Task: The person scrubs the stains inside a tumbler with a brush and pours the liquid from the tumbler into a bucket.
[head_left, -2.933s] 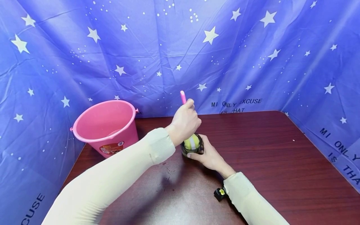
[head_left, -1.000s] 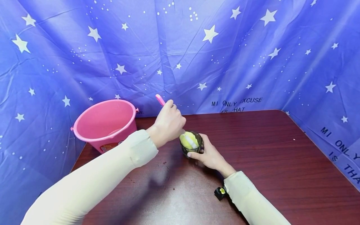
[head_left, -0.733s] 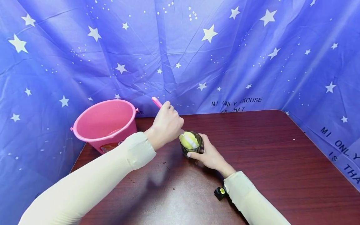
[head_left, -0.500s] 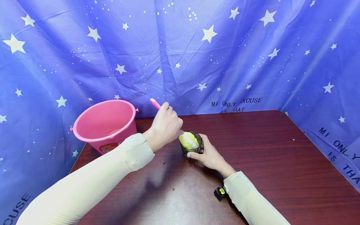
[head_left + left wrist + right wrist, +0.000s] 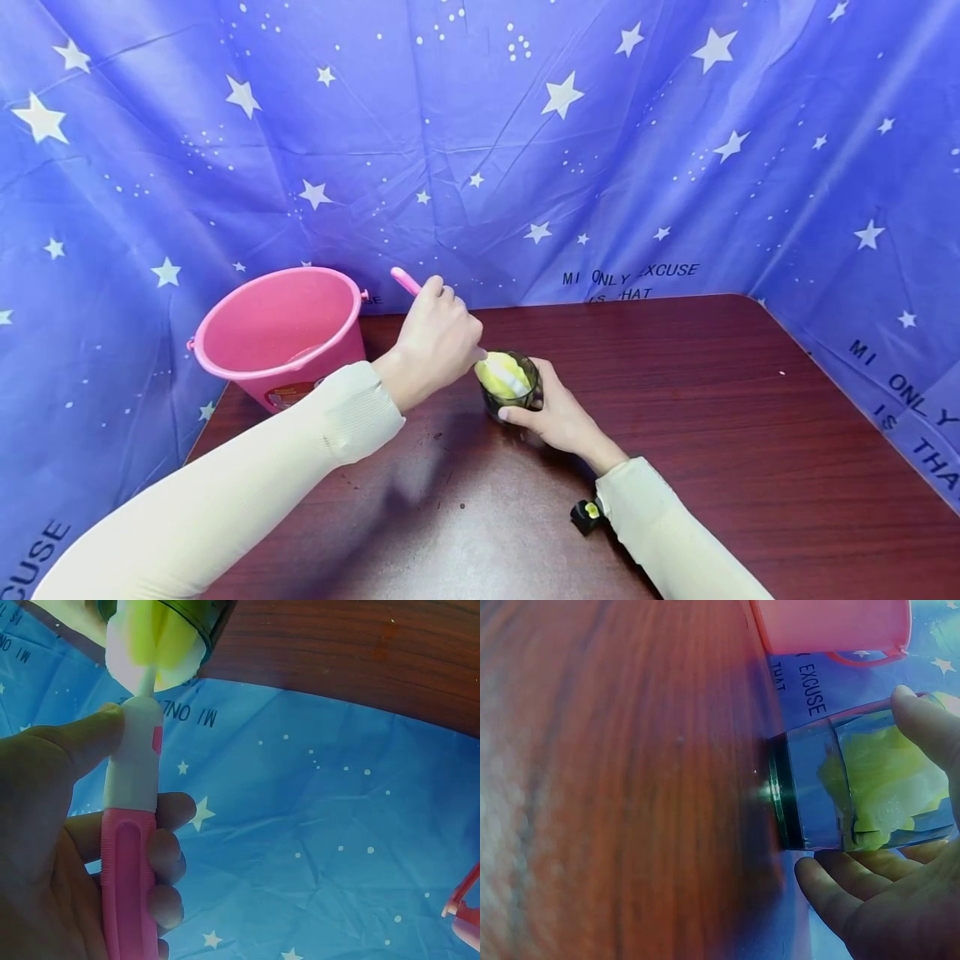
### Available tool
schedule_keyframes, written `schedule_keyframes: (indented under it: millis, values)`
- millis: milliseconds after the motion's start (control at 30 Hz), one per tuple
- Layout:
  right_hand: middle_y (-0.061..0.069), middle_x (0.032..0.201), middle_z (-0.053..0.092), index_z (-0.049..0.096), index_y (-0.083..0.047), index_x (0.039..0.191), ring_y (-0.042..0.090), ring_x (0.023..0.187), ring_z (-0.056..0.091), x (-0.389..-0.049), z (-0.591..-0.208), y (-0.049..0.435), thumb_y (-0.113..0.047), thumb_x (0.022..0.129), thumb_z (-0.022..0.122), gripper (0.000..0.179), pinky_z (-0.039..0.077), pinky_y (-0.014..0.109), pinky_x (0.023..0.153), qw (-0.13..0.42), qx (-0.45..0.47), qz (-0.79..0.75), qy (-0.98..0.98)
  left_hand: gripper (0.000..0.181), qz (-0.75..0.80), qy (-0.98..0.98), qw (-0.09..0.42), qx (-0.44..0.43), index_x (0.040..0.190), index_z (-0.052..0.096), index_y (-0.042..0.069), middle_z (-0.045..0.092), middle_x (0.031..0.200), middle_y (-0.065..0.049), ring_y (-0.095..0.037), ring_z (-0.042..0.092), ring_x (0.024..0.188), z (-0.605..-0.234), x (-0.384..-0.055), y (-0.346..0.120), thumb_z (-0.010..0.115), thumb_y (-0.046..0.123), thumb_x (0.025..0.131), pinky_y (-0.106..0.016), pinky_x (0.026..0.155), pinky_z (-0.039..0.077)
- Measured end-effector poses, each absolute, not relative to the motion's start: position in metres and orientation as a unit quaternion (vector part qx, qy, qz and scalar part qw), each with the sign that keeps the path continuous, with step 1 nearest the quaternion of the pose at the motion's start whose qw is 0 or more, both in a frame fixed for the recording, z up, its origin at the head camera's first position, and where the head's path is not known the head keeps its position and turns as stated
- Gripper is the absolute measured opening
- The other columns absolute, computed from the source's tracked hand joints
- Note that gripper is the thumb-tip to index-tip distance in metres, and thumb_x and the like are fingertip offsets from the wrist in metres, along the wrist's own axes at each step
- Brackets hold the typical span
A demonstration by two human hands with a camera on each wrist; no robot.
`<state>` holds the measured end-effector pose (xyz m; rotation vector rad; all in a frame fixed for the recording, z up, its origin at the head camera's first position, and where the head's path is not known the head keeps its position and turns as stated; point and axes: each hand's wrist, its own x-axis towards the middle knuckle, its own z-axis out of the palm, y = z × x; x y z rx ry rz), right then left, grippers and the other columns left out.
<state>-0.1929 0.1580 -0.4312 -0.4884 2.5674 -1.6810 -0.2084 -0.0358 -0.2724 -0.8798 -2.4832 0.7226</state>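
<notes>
My left hand (image 5: pixel 435 342) grips the pink and white handle of a sponge bottle brush (image 5: pixel 133 772), thumb on its white part. The handle leans to the left, and its pink end sticks up above the fist. The yellow and white sponge head (image 5: pixel 501 375) sits inside a dark tinted glass (image 5: pixel 817 787), partly showing above the rim. My right hand (image 5: pixel 558 414) holds the glass from the right side, with the thumb on the near side and the fingers behind. In the right wrist view the sponge shows through the wall, and the base is at the tabletop.
A pink bucket (image 5: pixel 341 354) stands at the back left of the dark red wooden table (image 5: pixel 697 400), behind my left forearm. A starry blue curtain (image 5: pixel 480 150) surrounds the table's back and sides. A small black object (image 5: pixel 585 517) is by my right cuff.
My left hand has moved left and slightly down, tipping the brush handle from nearly upright to a left lean. More of the sponge shows at the rim. Right hand and glass stay in place.
</notes>
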Motion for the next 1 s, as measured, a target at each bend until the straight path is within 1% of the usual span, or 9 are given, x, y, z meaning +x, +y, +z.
schedule_keyframes:
  millis: [100, 200, 300, 400, 700, 767, 933, 1000]
  values:
    - [0.012, 0.123, 0.052, 0.031, -0.015, 0.136, 0.023, 0.098, 0.059, -0.192, -0.431, 0.157, -0.029, 0.078, 0.079, 0.077, 0.049, 0.034, 0.078, 0.018, -0.153, -0.539, 0.828, 0.044, 0.252, -0.891, 0.209, -0.315, 0.079, 0.074, 0.018, 0.066, 0.074, -0.005, -0.024, 0.055, 0.073, -0.272, -0.207, -0.037, 0.062, 0.060, 0.081, -0.038, 0.076, 0.032]
    - [0.012, 0.124, 0.052, 0.031, -0.013, 0.136, 0.023, 0.101, 0.059, -0.192, -0.430, 0.157, -0.028, 0.079, 0.079, 0.076, 0.048, 0.035, 0.082, 0.014, -0.155, -0.536, 0.830, 0.043, 0.246, -0.892, 0.213, -0.314, 0.077, 0.074, 0.018, 0.065, 0.073, -0.005, -0.024, 0.055, 0.072, -0.272, -0.206, -0.038, 0.063, 0.059, 0.081, -0.038, 0.075, 0.032]
    - [0.014, 0.126, 0.051, 0.032, -0.011, 0.136, 0.025, 0.104, 0.059, -0.192, -0.429, 0.158, -0.026, 0.079, 0.079, 0.076, 0.047, 0.039, 0.086, 0.009, -0.162, -0.537, 0.827, 0.042, 0.242, -0.894, 0.214, -0.311, 0.076, 0.073, 0.017, 0.064, 0.072, -0.005, -0.024, 0.055, 0.072, -0.272, -0.206, -0.039, 0.063, 0.057, 0.081, -0.039, 0.075, 0.032]
    - [0.015, 0.126, 0.051, 0.032, -0.011, 0.136, 0.026, 0.106, 0.058, -0.192, -0.429, 0.158, -0.026, 0.079, 0.079, 0.076, 0.046, 0.042, 0.088, 0.007, -0.165, -0.539, 0.826, 0.041, 0.236, -0.897, 0.213, -0.307, 0.076, 0.073, 0.017, 0.064, 0.072, -0.005, -0.024, 0.055, 0.073, -0.272, -0.205, -0.041, 0.063, 0.057, 0.082, -0.039, 0.075, 0.032]
    - [0.010, 0.126, 0.051, 0.032, -0.015, 0.135, 0.021, 0.107, 0.057, -0.192, -0.432, 0.159, -0.030, 0.078, 0.079, 0.076, 0.046, 0.038, 0.089, 0.010, -0.158, -0.530, 0.833, 0.039, 0.220, -0.902, 0.216, -0.302, 0.073, 0.072, 0.017, 0.064, 0.071, -0.005, -0.024, 0.055, 0.073, -0.272, -0.202, -0.044, 0.062, 0.054, 0.082, -0.039, 0.075, 0.032]
    - [0.013, 0.126, 0.051, 0.031, -0.010, 0.135, 0.024, 0.107, 0.057, -0.188, -0.423, 0.158, -0.026, 0.080, 0.078, 0.074, 0.046, 0.040, 0.089, 0.010, -0.163, -0.530, 0.832, 0.040, 0.216, -0.903, 0.217, -0.300, 0.072, 0.072, 0.017, 0.064, 0.071, -0.005, -0.024, 0.055, 0.072, -0.273, -0.201, -0.045, 0.062, 0.054, 0.082, -0.039, 0.074, 0.032]
    - [0.015, 0.127, 0.050, 0.031, -0.008, 0.136, 0.025, 0.108, 0.057, -0.187, -0.422, 0.157, -0.024, 0.081, 0.077, 0.073, 0.046, 0.041, 0.089, 0.007, -0.169, -0.531, 0.830, 0.039, 0.210, -0.903, 0.225, -0.299, 0.069, 0.070, 0.018, 0.063, 0.069, -0.005, -0.024, 0.055, 0.070, -0.275, -0.200, -0.047, 0.063, 0.054, 0.082, -0.039, 0.074, 0.033]
    - [0.011, 0.127, 0.051, 0.032, -0.013, 0.136, 0.021, 0.108, 0.057, -0.192, -0.431, 0.159, -0.029, 0.079, 0.079, 0.075, 0.046, 0.038, 0.089, 0.006, -0.165, -0.531, 0.831, 0.039, 0.205, -0.904, 0.228, -0.299, 0.068, 0.070, 0.017, 0.062, 0.068, -0.005, -0.024, 0.055, 0.069, -0.276, -0.200, -0.048, 0.063, 0.053, 0.082, -0.039, 0.074, 0.033]
